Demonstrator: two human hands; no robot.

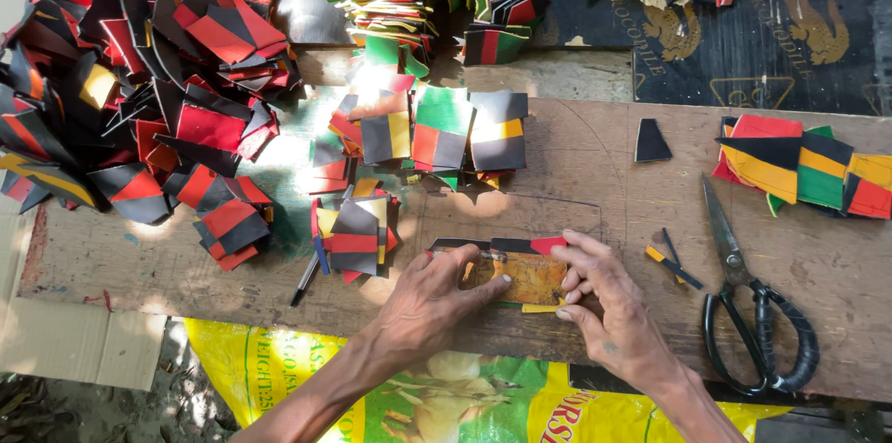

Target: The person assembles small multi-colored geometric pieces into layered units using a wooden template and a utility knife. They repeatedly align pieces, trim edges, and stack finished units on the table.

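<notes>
My left hand (435, 299) presses flat on a worn yellowish rectangular template (530, 278) lying on a wooden board (595, 174). My right hand (604, 299) holds the template's right edge with bent fingers. Under the template lies a patchwork piece of black, red and yellow material (537, 245), its edges showing at the top and bottom. What my left fingers pinch, if anything, I cannot tell.
Black-handled scissors (748, 313) lie to the right of my hands. Stacks of striped red, black, yellow and green patches (446, 132) sit above, more at the right (804, 169). A large heap of scraps (139, 81) fills the left. A pen (304, 280) lies near the board's front edge.
</notes>
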